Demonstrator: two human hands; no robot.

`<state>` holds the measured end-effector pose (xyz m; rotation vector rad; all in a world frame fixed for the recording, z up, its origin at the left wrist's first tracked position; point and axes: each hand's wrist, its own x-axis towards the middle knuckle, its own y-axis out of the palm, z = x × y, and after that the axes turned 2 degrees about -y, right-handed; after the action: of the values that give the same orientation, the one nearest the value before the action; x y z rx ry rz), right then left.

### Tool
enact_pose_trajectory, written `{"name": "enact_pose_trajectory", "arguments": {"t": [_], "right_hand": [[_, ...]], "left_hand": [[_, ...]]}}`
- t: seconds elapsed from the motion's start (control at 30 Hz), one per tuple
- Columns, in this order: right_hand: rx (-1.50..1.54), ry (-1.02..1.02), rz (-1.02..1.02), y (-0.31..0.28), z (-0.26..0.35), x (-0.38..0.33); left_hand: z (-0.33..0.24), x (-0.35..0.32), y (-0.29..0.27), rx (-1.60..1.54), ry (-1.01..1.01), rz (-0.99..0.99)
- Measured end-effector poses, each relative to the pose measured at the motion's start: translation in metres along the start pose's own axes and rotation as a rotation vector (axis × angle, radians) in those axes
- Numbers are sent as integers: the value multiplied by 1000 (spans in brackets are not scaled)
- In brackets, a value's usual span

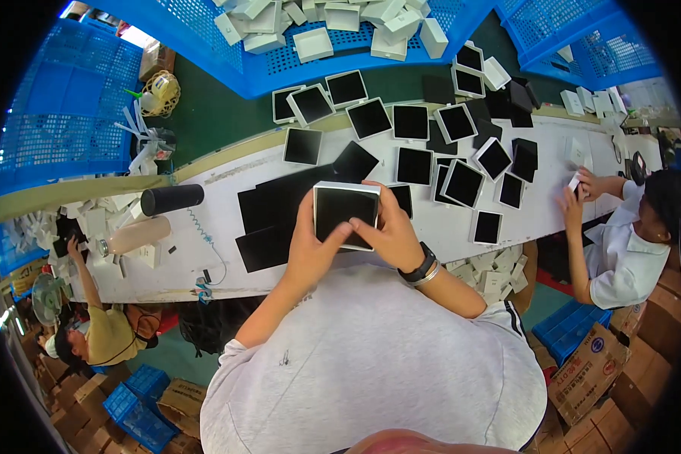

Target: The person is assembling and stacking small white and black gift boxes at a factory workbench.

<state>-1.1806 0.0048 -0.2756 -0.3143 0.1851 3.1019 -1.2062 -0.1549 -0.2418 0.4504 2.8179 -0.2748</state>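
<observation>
Between both hands I hold a small white box with a black lining (346,206) over the near side of the table. My left hand (311,247) grips its left edge, with the thumb on the black surface. My right hand (394,240) wraps its right side, thumb also pressed on the black face. Flat black sheets (261,248) lie beside and partly behind my left hand. Beyond my hands, several similar white boxes with black linings (415,165) are scattered across the white table (227,181), some of them tilted or overlapping.
Blue crates hold white boxes (312,44) at the far side. A black cylinder (172,200) and a pinkish bottle (135,235) lie on the left. Co-workers sit at the right (629,250) and left (110,337). Cardboard cartons (589,371) stand behind me.
</observation>
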Motion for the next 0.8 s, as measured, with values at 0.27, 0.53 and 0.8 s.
{"name": "enact_pose_trajectory", "arguments": {"t": [0.27,0.53,0.8], "right_hand": [[-39,64,-82,-18,-43,1],[-37,192,-46,-36,-51,-4],[223,94,-1003,-245,-98,-91]], "left_hand": [[33,-9,-7,-206,-74,138],[57,5,8,-147,-73,196],[61,92,-61,779,189,-307]]}}
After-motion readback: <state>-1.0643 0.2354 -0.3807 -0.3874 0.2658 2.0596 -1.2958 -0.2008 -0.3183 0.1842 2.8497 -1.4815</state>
